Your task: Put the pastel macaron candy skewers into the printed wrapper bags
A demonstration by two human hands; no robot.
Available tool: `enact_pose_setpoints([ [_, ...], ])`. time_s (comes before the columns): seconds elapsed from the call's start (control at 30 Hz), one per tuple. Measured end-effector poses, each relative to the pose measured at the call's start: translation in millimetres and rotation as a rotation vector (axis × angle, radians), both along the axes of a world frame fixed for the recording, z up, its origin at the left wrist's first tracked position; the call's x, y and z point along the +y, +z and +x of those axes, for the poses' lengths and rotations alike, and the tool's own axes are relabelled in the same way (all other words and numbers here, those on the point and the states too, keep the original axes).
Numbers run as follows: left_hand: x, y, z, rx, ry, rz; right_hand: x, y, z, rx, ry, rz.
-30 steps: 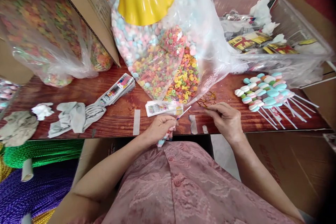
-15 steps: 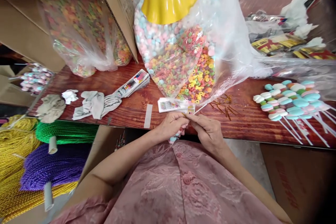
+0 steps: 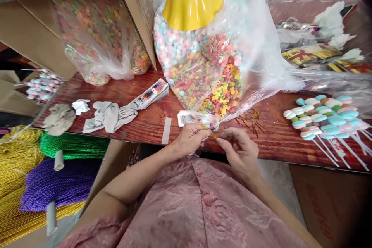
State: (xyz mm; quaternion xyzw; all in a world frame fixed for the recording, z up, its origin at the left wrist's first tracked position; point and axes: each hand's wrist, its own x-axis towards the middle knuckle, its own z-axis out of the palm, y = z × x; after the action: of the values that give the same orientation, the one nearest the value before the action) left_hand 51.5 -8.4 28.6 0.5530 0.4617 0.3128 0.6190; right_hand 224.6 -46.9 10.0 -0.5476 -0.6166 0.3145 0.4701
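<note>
My left hand [image 3: 192,138] is closed in front of my shirt, around a marshmallow candy skewer that its fingers mostly hide. Bluish candy showed beneath this hand a moment earlier. From the top of the fist a thin gold twist tie [image 3: 213,134] slants down to the right. My right hand [image 3: 240,148] is bent with thumb and forefinger at the tie's free end, pinching it. Just behind the hands lies a stack of printed clear bags [image 3: 188,118]. Several loose gold twist ties [image 3: 255,122] are scattered on the table beyond my right hand.
A pile of candy skewers [image 3: 322,116] lies at the right. Behind stand a large bag of marshmallows and gummy rings [image 3: 226,93], a yellow bowl [image 3: 192,4] and a clear tray [image 3: 314,2]. At left are a carton [image 3: 136,15], grey gloves [image 3: 109,116] and bead strands [image 3: 61,186].
My right hand has drawn away from the left, to the right and slightly down. The gold twist tie now shows between them. The view has shifted slightly.
</note>
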Motion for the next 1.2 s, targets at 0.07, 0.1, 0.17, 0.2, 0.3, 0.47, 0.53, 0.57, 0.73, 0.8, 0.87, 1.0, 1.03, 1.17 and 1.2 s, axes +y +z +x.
enact_pose_setpoints([
  [0.07,2.0,7.6,1.3,0.050,-0.060,0.164,2.4,3.1,-1.1,0.173,0.054,-0.164],
  [0.1,3.0,11.1,2.3,0.076,-0.097,0.249,5.2,4.0,-1.3,0.272,0.097,-0.245],
  [0.17,5.0,17.1,4.6,0.095,-0.159,0.354,12.7,4.3,0.4,0.460,0.164,-0.380],
  [0.2,5.8,19.6,5.6,0.080,-0.185,0.353,16.9,4.0,2.7,0.535,0.209,-0.448],
  [0.3,7.2,26.1,7.2,-0.030,-0.280,0.125,28.7,4.2,14.4,0.661,0.475,-0.676],
  [0.47,6.4,32.6,6.3,-0.109,-0.426,-0.377,39.9,23.0,36.7,0.258,0.900,-0.562],
  [0.53,6.4,31.1,5.1,-0.144,-0.455,-0.516,39.6,36.0,41.4,-0.087,0.930,-0.182],
  [0.57,6.6,29.5,4.4,-0.174,-0.477,-0.579,38.6,42.0,42.5,-0.244,0.923,0.046],
  [0.73,10.7,24.0,0.5,-0.183,-0.674,-0.768,34.9,55.0,38.6,-0.562,0.963,0.821],
  [0.8,14.7,25.8,0.2,-0.146,-0.756,-0.772,36.2,55.1,35.7,-0.576,1.007,0.884],
  [0.87,20.5,28.3,1.1,-0.137,-0.859,-0.755,37.3,56.2,33.4,-0.563,1.026,0.920],
  [1.0,34.0,29.4,4.6,-0.139,-1.144,-0.709,35.3,64.5,30.6,-0.551,1.067,0.946],
  [1.03,36.5,28.5,5.0,-0.134,-1.208,-0.688,34.2,66.6,29.9,-0.553,1.076,0.938],
  [1.17,39.9,23.5,3.2,-0.118,-1.258,-0.598,30.4,68.2,26.7,-0.554,1.047,0.902],
  [1.2,39.5,22.8,2.1,-0.112,-1.245,-0.586,29.9,67.0,26.1,-0.554,1.042,0.899],
])
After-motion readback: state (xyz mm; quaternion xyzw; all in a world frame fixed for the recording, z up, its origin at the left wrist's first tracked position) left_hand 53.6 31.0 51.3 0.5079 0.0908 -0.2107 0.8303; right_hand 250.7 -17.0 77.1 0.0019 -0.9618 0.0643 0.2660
